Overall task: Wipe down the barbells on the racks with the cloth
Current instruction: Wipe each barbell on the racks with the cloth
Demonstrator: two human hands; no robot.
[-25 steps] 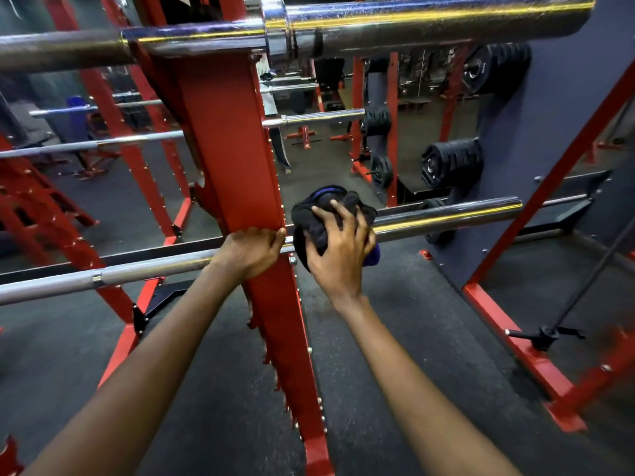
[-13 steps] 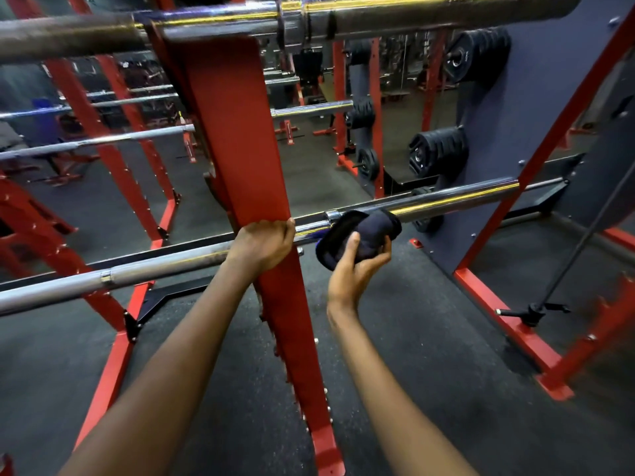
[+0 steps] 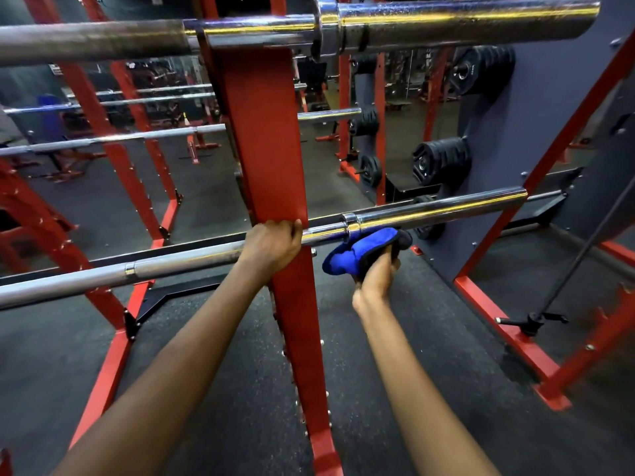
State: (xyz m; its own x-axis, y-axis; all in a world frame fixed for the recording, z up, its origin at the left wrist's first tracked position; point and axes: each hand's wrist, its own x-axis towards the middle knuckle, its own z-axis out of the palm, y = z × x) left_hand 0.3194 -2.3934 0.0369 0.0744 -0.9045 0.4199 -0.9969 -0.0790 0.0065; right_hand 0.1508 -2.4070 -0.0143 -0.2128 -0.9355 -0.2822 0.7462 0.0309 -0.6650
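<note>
At centre frame, with left hand (image 3: 271, 245) gripping the barbell (image 3: 436, 208) and right hand (image 3: 378, 274) clutching the cloth (image 3: 354, 252) beneath it, could easily drop that loosely bunched bundle.

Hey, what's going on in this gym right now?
A person is wiping the lower chrome barbell, which rests across a red steel rack upright. Their left hand grips the bar right at the upright. The right hand holds a folded blue and black cloth up against the underside of the bar, beside its collar. A second chrome barbell sits higher on the rack.
</note>
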